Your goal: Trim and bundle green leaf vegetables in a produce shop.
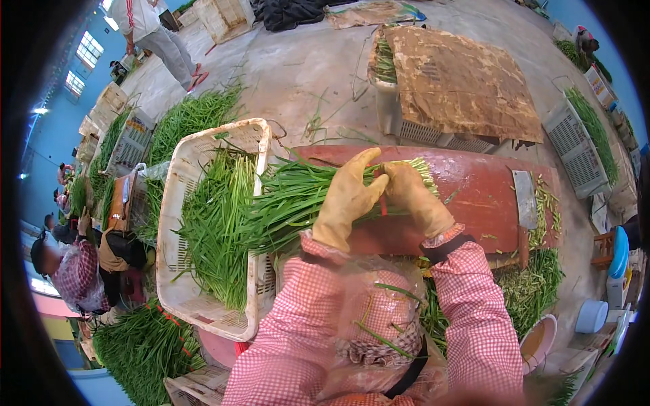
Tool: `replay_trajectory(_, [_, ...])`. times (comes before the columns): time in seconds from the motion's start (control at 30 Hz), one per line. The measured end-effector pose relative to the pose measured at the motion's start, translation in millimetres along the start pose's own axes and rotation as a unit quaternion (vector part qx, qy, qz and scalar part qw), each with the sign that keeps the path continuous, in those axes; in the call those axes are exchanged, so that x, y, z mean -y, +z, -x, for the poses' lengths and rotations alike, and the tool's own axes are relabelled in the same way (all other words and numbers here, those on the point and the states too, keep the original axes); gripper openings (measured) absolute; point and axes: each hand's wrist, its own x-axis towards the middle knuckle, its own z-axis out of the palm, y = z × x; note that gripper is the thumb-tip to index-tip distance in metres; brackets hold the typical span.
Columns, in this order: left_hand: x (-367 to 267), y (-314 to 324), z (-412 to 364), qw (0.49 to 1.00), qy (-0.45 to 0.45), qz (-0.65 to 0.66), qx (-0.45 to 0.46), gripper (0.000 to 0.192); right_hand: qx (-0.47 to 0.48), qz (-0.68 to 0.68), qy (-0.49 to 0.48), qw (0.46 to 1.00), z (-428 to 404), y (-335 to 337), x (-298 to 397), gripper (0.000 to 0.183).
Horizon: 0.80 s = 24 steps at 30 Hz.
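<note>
A bundle of long, chive-like green stalks (299,190) lies across a red board (472,198), leaves to the left, pale cut ends to the right. My left hand (350,195), in a tan glove, rests over the leaves with its fingers apart. Its thumb reaches the fingertips of my right hand (416,195). That gloved hand curls over the bundle by the stem ends, its fingers closed at a narrow red band (383,203). Part of the band is hidden under the fingers. A cleaver (525,198) lies at the board's right end among cut stem pieces (546,210).
Left of the board stands a white plastic crate (170,243) with loose stalks. A brown sheet (462,81) covers crates beyond the board. Banded bundles (147,350) lie at lower left. One person (81,269) sits at left; another (162,40) stands farther off. Trimmings (533,289) lie near my right arm.
</note>
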Motion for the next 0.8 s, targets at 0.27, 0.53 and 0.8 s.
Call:
replay_trajectory(0.27, [33.8, 12.2, 13.7, 0.984, -0.108, 0.085, 0.115, 0.077, -0.063, -0.173, -0.033, 0.982, 13.7, 4.8, -7.6, 0.017])
replay_trajectory(0.53, [19.7, 20.8, 15.4, 0.965, -0.174, 0.170, 0.096, 0.037, -0.138, -0.276, -0.114, 0.944, 22.8, -6.6, 2.4, 0.015])
replay_trajectory(0.8, [44.3, 37.9, 36.6, 0.972, -0.100, 0.211, -0.014, 0.013, 0.063, -0.468, 0.063, 0.879, -13.1, -54.8, 13.8, 0.028])
